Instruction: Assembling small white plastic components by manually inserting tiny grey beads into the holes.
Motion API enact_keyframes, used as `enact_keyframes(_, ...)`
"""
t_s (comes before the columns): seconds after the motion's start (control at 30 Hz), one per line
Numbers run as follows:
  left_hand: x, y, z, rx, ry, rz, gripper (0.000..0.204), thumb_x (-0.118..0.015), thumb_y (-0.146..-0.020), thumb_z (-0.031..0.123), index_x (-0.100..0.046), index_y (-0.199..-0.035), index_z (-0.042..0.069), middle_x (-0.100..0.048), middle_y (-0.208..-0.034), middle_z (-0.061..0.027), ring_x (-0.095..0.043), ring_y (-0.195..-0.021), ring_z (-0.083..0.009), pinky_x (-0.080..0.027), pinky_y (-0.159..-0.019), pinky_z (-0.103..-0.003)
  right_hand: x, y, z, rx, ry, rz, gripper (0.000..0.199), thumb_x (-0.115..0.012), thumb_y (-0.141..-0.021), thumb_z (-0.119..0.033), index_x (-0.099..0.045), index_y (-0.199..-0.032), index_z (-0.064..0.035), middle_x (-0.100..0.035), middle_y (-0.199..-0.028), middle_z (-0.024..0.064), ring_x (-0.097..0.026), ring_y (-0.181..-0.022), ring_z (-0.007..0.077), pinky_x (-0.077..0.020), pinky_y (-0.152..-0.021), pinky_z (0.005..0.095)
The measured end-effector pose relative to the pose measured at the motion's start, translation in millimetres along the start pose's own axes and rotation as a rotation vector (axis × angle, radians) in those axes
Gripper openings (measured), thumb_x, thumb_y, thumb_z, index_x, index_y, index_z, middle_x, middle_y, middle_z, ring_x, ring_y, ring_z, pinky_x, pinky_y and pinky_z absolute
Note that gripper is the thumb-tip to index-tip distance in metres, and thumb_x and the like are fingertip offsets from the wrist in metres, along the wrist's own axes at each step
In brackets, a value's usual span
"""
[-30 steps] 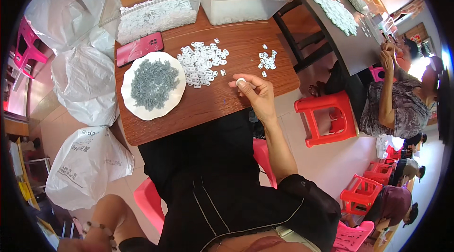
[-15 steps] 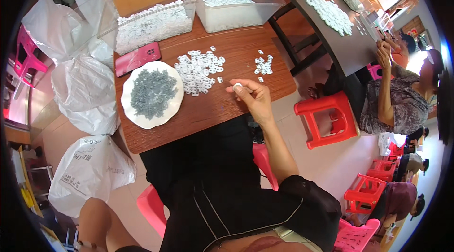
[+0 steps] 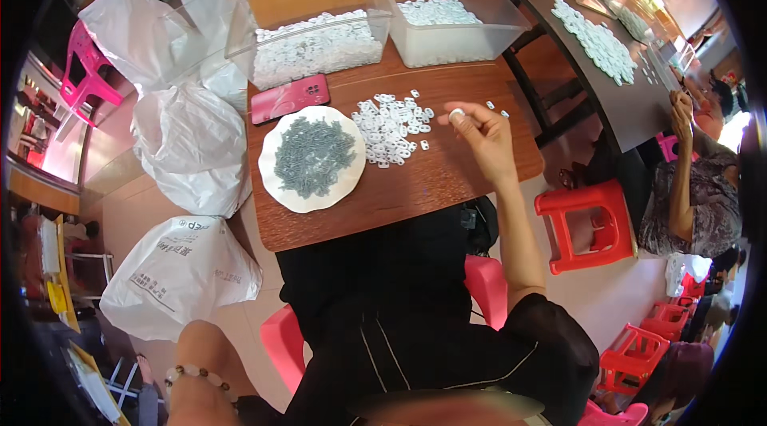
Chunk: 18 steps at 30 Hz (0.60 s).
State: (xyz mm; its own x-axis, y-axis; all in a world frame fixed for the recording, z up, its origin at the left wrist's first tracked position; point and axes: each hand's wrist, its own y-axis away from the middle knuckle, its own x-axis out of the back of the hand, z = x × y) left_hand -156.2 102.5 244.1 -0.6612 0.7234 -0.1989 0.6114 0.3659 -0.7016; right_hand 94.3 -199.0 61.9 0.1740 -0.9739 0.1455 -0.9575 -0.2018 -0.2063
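Note:
My right hand point(image 3: 486, 137) is raised over the right part of the brown table point(image 3: 383, 206). Its thumb and forefinger pinch a small white plastic piece point(image 3: 456, 115). Left of the hand lies a heap of like white pieces with small dark holes point(image 3: 391, 130). A few more pieces point(image 3: 490, 104) show just beyond the hand, which covers others. Farther left, a white scalloped plate point(image 3: 273, 178) bears a mound of thin grey parts point(image 3: 313, 156), too small to tell apart. My left arm point(image 3: 206, 342), with a bead bracelet, is bent at lower left; its hand is out of view.
Two clear plastic bins point(image 3: 319, 58) point(image 3: 443, 50) filled with white pieces stand along the far edge. A pink phone point(image 3: 289, 98) lies behind the plate. White sacks point(image 3: 188, 146) stand left. Right are a red stool point(image 3: 587, 222), a dark table point(image 3: 575, 66) and a seated co-worker point(image 3: 691, 202).
The view has swung, so the table sits farther right in the picture. My right hand still pinches the white piece and now covers most of the small right-hand group of pieces.

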Motion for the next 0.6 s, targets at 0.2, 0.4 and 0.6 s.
enact_keyframes(0.2,-17,18,24,0.077,0.123,0.215,0.026,-0.053,-0.094,0.026,-0.059,-0.104,0.002,-0.061,-0.088,-0.0078,-0.054,-0.074,-0.0175,-0.044,-0.065,-0.025,4,-66,-12,0.124,0.178,0.059,0.025,-0.062,-0.091,-0.017,-0.067,-0.104,0.0031,-0.071,-0.085,0.0033,-0.056,-0.072,0.0037,-0.0442,-0.066,0.0216)
enact_keyframes(0.4,10,61,65,0.341,0.322,0.061,0.034,-0.058,-0.09,0.027,-0.052,-0.118,0.008,-0.05,-0.112,-0.0017,-0.053,-0.087,-0.0188,-0.046,-0.066,-0.03,23,-171,-13,0.372,0.636,0.206,0.021,-0.061,-0.086,-0.018,-0.071,-0.098,-0.0055,-0.07,-0.075,0.0094,-0.066,-0.066,0.0202,-0.0486,-0.064,0.0312)
enact_keyframes(0.6,51,103,97,1.079,0.283,-0.53,0.022,-0.074,-0.067,0.008,-0.065,-0.085,0.018,-0.064,-0.091,-0.0043,-0.06,-0.068,-0.0213,-0.046,-0.057,-0.032,26,-217,-4,0.146,1.043,0.25,0.031,-0.065,-0.081,-0.033,-0.072,-0.102,-0.0108,-0.069,-0.094,0.0168,-0.065,-0.093,0.0342,-0.0509,-0.082,0.0424)
